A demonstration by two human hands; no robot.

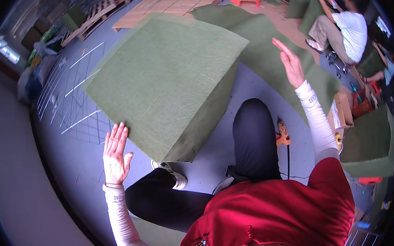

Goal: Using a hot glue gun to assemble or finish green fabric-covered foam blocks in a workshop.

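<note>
A large green fabric-covered box point(170, 74) stands in front of me, tilted, its broad top face toward me and one side face showing at the right. My left hand point(118, 154) lies with straight fingers against the box's near left edge, the fingertips touching it. My right hand point(291, 64) is raised in the air to the right of the box, apart from it, its fingers stretched out and the thumb spread. Neither hand holds anything. The box's underside and far sides are hidden.
Green sheet material point(264, 39) spreads over the floor behind and right of the box. An orange glue gun point(282, 134) is near my right knee. White wire frames point(72, 93) are at the left, wooden pallets point(165, 7) behind. A seated person point(349, 27) works at the right.
</note>
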